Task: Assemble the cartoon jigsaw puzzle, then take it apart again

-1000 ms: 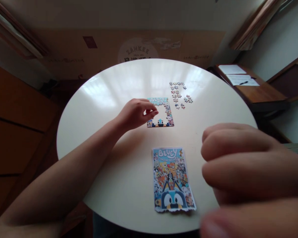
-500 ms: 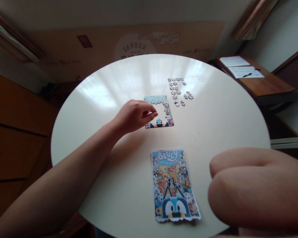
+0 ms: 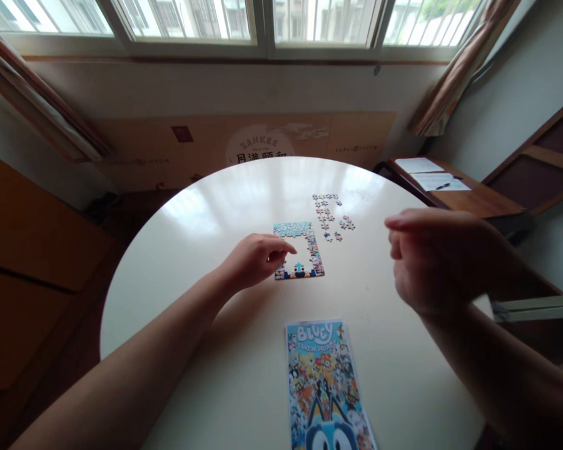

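My left hand (image 3: 258, 259) rests over the left side of a small jigsaw puzzle (image 3: 315, 255). Its index finger reaches across the bare middle, with the other fingers loosely curled; no piece shows between them. The puzzle has a filled border and a blue cartoon dog's face at the bottom. My right hand (image 3: 431, 262) is raised above the table's right side, smeared by motion with fingers bent; whether it holds anything is hidden. Loose puzzle pieces (image 3: 326, 215) lie in rows just beyond the puzzle. Nearer me is a printed Bluey picture sheet (image 3: 323, 381), cut off by the lower edge.
Everything stands on a round white table (image 3: 178, 250). Beyond its right edge, a wooden desk (image 3: 483, 203) holds papers (image 3: 436, 181) and a pen (image 3: 443, 186). A printed cardboard panel (image 3: 141, 144) leans below the windows (image 3: 319, 25), with curtains either side.
My view has tilted up, bringing the windows in. My right hand has risen from the near right, opposite the picture sheet, and swung forward. My left hand stays at the puzzle, its index finger straighter.
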Demonstrator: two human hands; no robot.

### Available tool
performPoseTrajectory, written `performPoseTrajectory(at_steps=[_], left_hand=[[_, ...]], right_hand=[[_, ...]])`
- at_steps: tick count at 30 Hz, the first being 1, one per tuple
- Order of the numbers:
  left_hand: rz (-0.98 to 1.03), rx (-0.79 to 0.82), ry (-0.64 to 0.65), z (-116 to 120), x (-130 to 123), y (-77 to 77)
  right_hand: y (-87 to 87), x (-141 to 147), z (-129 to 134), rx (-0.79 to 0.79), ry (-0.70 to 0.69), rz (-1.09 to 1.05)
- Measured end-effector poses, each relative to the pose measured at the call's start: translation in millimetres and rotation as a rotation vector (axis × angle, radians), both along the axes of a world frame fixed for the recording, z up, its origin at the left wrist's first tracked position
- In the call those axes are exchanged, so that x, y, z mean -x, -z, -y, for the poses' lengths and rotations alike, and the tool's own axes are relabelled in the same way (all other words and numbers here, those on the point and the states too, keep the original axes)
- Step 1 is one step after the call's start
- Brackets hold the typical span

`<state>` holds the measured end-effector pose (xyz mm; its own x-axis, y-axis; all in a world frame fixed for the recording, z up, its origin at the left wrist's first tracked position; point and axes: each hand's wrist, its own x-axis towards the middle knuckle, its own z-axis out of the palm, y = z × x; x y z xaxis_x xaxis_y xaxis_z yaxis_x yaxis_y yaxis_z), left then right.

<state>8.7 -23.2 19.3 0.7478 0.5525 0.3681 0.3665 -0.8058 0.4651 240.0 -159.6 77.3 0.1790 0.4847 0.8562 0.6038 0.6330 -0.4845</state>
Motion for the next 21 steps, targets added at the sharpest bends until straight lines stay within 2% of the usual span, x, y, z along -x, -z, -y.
performPoseTrajectory(at_steps=[2, 4, 8, 11, 15, 21], left_hand=[[-0.012, 0.011, 0.008, -0.5, 0.4, 1.2], [-0.024, 0.015, 0.022, -1.3, 0.8, 1.6], [-0.078, 0.006, 0.029, -0.6, 1.8, -1.7], [-0.129, -0.01, 0.031, 1.9, 2.0, -4.3], [-0.186, -0.025, 0.017, 2.7, 2.1, -1.8], [-0.22, -0.019, 0.038, 0.2, 3.8, 3.2]], right_hand=[[4.4, -10.9, -30.7, -0.067, 0.051, -0.088], [15.5, -23.3, -56.5, 0.14, 0.014, -0.036], [43.5, -43.7, -88.8, 0.494, 0.093, 0.195], [58.4, -49.4, -97.9, 0.662, 0.126, 0.32], [67.6, -47.3, -99.5, 0.848, 0.064, 0.465], [72.5, -44.9, -99.8, 0.865, 0.068, 0.561]])
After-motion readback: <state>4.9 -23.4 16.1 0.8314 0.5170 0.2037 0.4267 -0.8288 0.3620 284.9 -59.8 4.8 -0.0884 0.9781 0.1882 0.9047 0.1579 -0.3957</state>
